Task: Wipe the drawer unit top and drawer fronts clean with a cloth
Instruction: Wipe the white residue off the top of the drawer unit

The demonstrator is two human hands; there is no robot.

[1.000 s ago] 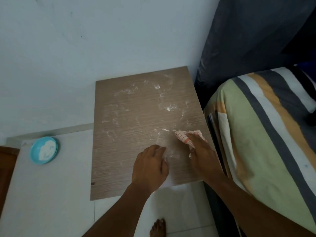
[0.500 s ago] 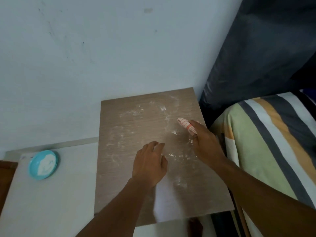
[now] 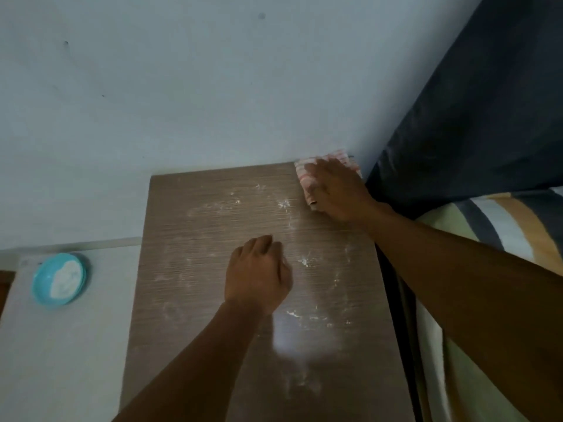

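Now the right grip [image 3: 338, 193], fingers straight, presses the cloth [image 3: 305, 175] on the top's [image 3: 189, 269] far right corner; the powder [image 3: 284, 204] lies nearer, leftward.

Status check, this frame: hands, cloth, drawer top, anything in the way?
Right hand pressing cloth flat at far right corner. Left hand curled, empty, on drawer unit top. White powder streaks across it. Path blocked only by left hand.
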